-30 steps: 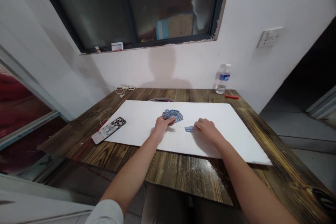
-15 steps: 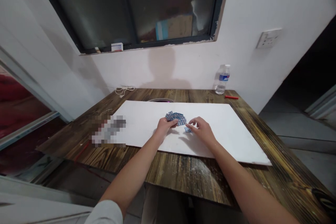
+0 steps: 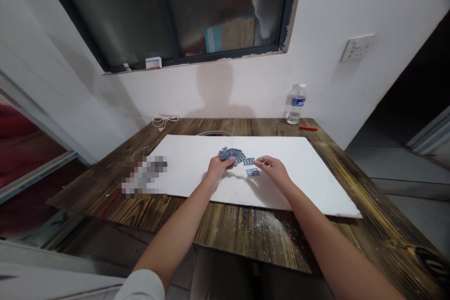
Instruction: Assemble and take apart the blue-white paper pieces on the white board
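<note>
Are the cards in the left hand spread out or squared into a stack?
Spread out: the blue cards fan from the left hand, overlapping, with their ends pointing different ways.

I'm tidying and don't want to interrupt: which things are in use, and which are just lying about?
In use:
fanned blue cards, in the left hand
single card, in the right hand
lying card, on the white board

Apparently lying about:
clear bottle
red stick
white cord
small box on windowsill

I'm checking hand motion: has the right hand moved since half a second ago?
Yes: the right hand has moved rightward relative to the board, a card in its grip.
</note>
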Demonstrator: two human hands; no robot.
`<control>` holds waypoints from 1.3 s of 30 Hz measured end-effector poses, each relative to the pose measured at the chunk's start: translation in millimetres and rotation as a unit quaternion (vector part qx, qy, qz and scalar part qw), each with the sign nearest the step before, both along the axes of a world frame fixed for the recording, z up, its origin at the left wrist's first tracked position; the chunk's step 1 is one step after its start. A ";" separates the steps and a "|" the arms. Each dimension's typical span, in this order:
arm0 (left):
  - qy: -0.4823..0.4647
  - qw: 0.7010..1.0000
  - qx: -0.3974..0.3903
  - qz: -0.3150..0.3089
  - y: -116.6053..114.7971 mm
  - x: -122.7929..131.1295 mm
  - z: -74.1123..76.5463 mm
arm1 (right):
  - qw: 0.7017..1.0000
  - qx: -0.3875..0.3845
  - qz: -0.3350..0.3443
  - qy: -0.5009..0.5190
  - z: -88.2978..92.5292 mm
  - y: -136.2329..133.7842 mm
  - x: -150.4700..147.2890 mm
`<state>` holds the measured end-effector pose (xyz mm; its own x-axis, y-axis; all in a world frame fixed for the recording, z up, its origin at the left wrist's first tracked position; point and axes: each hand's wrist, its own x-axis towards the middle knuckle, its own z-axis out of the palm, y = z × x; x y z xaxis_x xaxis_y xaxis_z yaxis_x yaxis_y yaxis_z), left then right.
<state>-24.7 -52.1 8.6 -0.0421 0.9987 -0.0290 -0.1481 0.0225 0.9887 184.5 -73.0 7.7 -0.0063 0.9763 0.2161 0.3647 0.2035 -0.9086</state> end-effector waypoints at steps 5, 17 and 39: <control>-0.011 1.000 0.002 0.025 2.3 -2.8 -0.1 | 0.998 -0.033 0.020 -0.049 1.7 2.2 12.9; -0.015 1.000 -0.006 0.013 2.9 -2.0 -1.4 | 0.946 -0.035 -0.022 -0.322 -4.3 -7.9 8.3; 0.023 0.997 -0.007 -0.067 -5.6 5.7 -0.1 | 1.000 0.016 -0.004 -0.005 -7.9 -5.7 -14.3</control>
